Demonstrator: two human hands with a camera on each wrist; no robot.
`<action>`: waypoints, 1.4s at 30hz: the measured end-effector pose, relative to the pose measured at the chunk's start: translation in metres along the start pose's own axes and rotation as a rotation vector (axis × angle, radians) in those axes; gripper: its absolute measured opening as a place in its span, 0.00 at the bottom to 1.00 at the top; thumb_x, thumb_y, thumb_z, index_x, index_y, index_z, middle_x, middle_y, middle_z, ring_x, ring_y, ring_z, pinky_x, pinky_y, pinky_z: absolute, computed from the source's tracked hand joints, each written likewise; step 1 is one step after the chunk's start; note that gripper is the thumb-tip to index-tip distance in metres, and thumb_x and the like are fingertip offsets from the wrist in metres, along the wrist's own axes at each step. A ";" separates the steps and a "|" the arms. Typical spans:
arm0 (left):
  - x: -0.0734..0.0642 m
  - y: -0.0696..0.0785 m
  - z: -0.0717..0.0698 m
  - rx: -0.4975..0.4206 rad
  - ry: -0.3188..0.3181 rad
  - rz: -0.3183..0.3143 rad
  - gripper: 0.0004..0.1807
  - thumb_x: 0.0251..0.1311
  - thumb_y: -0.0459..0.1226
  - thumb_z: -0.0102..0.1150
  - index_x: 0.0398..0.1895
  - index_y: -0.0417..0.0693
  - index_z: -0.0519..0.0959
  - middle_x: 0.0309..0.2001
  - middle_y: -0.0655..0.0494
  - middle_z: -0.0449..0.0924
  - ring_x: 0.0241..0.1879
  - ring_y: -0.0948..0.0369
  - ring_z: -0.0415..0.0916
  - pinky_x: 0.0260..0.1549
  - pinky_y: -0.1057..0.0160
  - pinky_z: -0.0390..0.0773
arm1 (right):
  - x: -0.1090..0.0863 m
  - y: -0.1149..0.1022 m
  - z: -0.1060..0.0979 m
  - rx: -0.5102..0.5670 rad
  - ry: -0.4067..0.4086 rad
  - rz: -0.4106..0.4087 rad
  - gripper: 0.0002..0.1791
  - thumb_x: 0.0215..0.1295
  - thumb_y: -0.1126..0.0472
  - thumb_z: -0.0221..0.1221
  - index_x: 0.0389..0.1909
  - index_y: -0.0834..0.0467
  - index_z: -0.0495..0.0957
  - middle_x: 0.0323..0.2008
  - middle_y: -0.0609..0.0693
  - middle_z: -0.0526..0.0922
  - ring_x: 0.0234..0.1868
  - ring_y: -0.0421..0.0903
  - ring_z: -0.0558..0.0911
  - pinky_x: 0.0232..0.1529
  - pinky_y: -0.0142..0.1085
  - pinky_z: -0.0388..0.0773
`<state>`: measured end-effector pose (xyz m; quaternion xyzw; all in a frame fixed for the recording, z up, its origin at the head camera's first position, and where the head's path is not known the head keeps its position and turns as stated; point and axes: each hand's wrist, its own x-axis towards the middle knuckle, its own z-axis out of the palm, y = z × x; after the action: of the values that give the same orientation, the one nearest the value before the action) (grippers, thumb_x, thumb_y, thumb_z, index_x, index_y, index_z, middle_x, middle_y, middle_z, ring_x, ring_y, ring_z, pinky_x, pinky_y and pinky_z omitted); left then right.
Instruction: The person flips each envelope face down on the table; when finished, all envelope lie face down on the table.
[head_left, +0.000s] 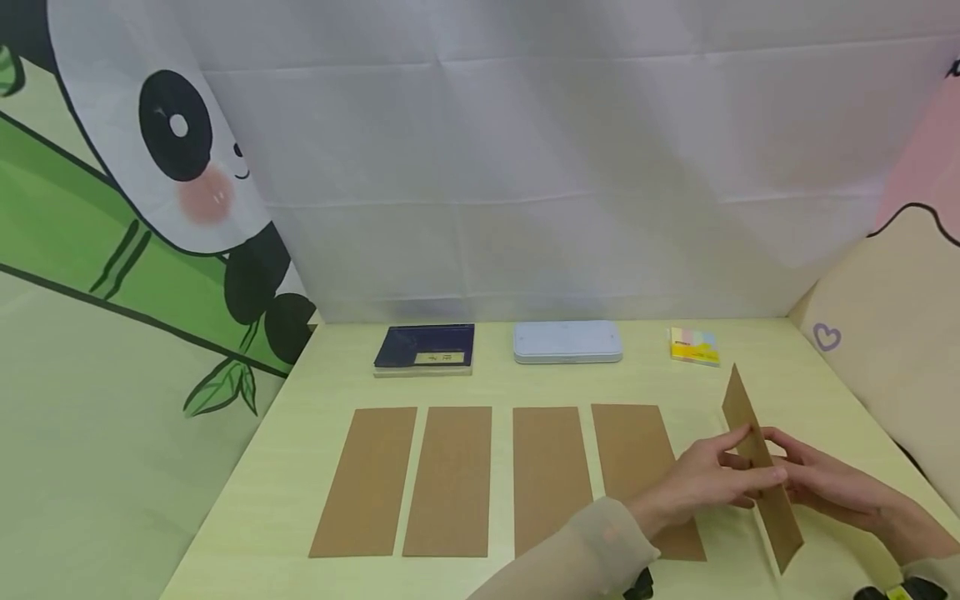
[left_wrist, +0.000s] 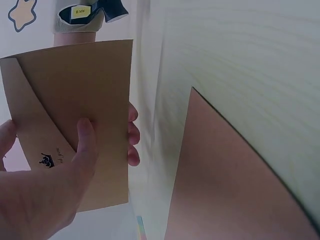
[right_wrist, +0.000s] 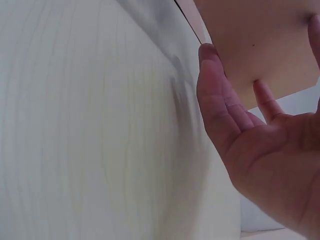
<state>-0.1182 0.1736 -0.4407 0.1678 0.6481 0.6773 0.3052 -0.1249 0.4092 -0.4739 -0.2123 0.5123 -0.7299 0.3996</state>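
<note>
A brown kraft envelope is held tilted up on its long edge at the right of the table, between both hands. Its flap side, with a small dark printed logo, faces the left wrist view. My left hand grips it from the left, the thumb lying across the flap side. From the other side my right hand holds it; in the right wrist view a fingertip touches the plain back and other fingers reach round its lower edge. Left of the hands lies another brown envelope, partly covered by the left arm.
More flat brown envelopes lie in a row to the left. Along the back stand a dark blue book, a pale blue flat case and a yellow pack of sticky notes. A white cloth hangs behind the table.
</note>
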 end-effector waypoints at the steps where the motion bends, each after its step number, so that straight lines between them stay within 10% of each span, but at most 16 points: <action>1: 0.000 0.000 0.000 -0.010 0.002 0.006 0.34 0.60 0.38 0.63 0.69 0.67 0.64 0.37 0.62 0.78 0.28 0.62 0.80 0.30 0.62 0.80 | 0.000 -0.001 0.000 -0.014 0.003 -0.001 0.28 0.77 0.68 0.27 0.67 0.37 0.57 0.63 0.46 0.70 0.61 0.47 0.70 0.58 0.44 0.66; 16: -0.001 -0.001 -0.012 -0.039 0.049 0.025 0.36 0.58 0.31 0.64 0.70 0.57 0.64 0.46 0.57 0.79 0.29 0.58 0.82 0.30 0.63 0.80 | -0.002 -0.004 0.000 -0.337 0.261 0.041 0.25 0.74 0.71 0.41 0.69 0.54 0.54 0.57 0.60 0.70 0.54 0.54 0.76 0.51 0.46 0.73; 24: -0.004 0.000 -0.013 0.247 0.165 0.054 0.39 0.54 0.34 0.69 0.70 0.48 0.63 0.38 0.62 0.83 0.23 0.66 0.79 0.27 0.70 0.75 | -0.003 -0.012 0.005 -0.565 0.465 0.164 0.25 0.71 0.64 0.51 0.66 0.57 0.59 0.53 0.64 0.69 0.47 0.55 0.78 0.42 0.47 0.76; 33: -0.004 -0.001 -0.009 0.526 0.280 -0.009 0.42 0.45 0.36 0.75 0.67 0.48 0.67 0.33 0.66 0.80 0.26 0.72 0.74 0.28 0.74 0.73 | 0.000 -0.014 0.008 -0.712 0.519 0.200 0.28 0.68 0.62 0.56 0.65 0.66 0.59 0.49 0.63 0.70 0.44 0.52 0.76 0.36 0.46 0.74; 42: -0.004 -0.005 -0.010 0.658 0.240 -0.051 0.48 0.39 0.37 0.78 0.68 0.47 0.65 0.23 0.69 0.78 0.23 0.74 0.72 0.27 0.75 0.71 | 0.000 -0.011 0.009 -0.801 0.521 0.173 0.28 0.64 0.64 0.61 0.62 0.67 0.63 0.46 0.62 0.70 0.40 0.52 0.77 0.33 0.41 0.74</action>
<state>-0.1205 0.1631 -0.4465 0.1602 0.8668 0.4394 0.1731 -0.1225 0.4062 -0.4602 -0.1161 0.8519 -0.4681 0.2040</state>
